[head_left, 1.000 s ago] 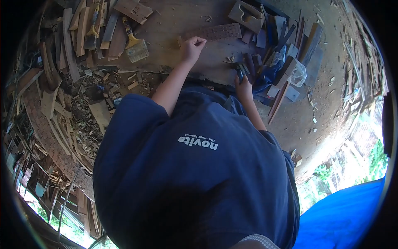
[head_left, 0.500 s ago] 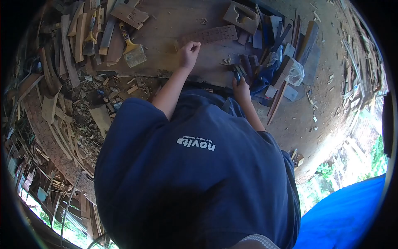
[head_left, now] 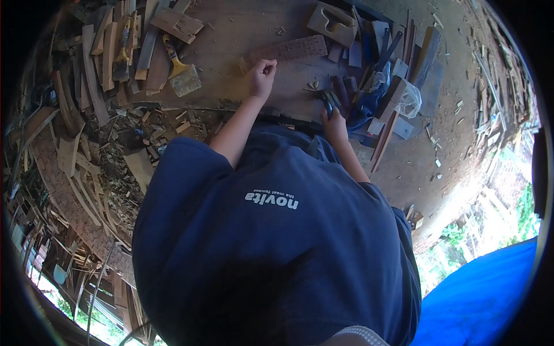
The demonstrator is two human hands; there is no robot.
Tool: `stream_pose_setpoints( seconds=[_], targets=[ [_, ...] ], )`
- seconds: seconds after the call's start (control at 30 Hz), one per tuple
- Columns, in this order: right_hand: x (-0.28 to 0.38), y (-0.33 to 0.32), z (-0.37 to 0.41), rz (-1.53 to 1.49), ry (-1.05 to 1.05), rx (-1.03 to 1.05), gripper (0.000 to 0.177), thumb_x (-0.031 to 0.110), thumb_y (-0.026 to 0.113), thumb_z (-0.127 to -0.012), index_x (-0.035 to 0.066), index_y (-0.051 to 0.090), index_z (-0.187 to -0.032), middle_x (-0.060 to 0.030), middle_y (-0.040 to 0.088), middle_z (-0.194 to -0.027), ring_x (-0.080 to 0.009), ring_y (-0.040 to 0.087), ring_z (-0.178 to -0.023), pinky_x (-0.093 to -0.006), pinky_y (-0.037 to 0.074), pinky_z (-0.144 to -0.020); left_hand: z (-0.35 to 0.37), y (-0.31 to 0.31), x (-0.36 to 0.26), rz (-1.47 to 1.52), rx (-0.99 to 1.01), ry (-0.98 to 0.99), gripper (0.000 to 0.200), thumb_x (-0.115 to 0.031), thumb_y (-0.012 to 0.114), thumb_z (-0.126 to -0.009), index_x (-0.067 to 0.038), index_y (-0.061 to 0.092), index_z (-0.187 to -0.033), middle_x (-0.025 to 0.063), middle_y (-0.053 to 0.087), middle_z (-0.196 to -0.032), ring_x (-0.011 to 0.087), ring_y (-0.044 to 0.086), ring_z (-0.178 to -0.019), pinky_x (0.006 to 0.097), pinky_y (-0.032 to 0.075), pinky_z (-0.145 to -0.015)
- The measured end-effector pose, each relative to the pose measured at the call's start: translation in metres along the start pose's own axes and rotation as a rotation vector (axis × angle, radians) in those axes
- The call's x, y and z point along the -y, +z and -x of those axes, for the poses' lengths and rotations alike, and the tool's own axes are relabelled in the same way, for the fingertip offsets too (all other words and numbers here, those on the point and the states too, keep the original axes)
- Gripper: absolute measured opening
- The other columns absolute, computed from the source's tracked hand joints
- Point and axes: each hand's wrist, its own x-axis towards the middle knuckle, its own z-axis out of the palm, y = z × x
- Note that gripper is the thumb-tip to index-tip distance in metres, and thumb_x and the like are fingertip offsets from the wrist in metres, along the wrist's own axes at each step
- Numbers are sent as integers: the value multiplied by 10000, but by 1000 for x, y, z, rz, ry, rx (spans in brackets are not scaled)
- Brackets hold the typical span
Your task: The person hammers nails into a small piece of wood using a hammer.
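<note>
My left hand (head_left: 261,79) is closed in a pinch over the worktable, and what its fingers hold, if anything, I cannot make out. Just beyond it lies a reddish-brown carved wooden strip (head_left: 294,49) with rows of marks. Lower and to the right, my right hand (head_left: 334,126) grips a dark hand tool (head_left: 329,101) whose two-part end points away from me. Beside that tool are dark cylindrical pieces (head_left: 340,92) and a dark blue cloth (head_left: 365,108). Small wood chips (head_left: 312,86) are scattered close to the tool.
Two paintbrushes with yellow handles (head_left: 175,57) (head_left: 123,52) lie among wood offcuts on the left. A wooden block with a cut-out (head_left: 332,24) sits at the back. Slats, a clear plastic bag (head_left: 410,101) and long strips crowd the right. Shavings (head_left: 124,150) cover the lower left.
Both hands hold nearly the same pose. The right hand and its tool have tilted slightly to the left, and the whole view has shifted a little.
</note>
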Motion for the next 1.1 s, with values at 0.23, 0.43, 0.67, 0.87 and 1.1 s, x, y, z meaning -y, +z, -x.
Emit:
stream_pose_setpoints(
  seconds=[0.23,0.43,0.67,0.87,1.1],
  targets=[
    [1,-3,0,20,1,24,407,398,542,-893,-4,533,-951,-300,625,-840,-478,599,-857,-531,463,-732,1,5,-2,106,-34,-7,206,-76,678,-865,-40,511,-979,6,636,-874,55,589,-761,222,458,-627],
    [2,-4,0,-6,5,15,402,391,546,-895,-8,534,-945,-289,623,-811,-479,601,-830,-519,463,-712,-2,3,-6,-159,8,178,226,-86,683,-849,-63,490,-965,46,660,-854,127,649,-673,252,478,-553],
    [7,1,0,-132,-117,-54,363,334,592,-889,-14,552,-983,-249,623,-781,-446,615,-756,-453,463,-664,-6,2,-3,-229,38,256,241,-150,694,-843,-93,475,-925,27,674,-820,200,677,-663,310,514,-548],
    [84,-7,-7,-281,-131,71,321,279,615,-889,17,565,-1068,-246,612,-749,-406,623,-707,-412,471,-643,-6,-1,0,-207,55,185,285,-163,711,-832,-96,456,-941,24,685,-818,203,673,-646,315,513,-551],
    [110,20,-27,-243,-375,4,286,227,605,-903,1,558,-1072,-243,600,-725,-428,601,-693,-441,452,-617,-6,-6,-4,-233,44,195,313,-160,721,-822,-94,462,-985,78,685,-828,250,686,-708,345,531,-597]
  ],
)
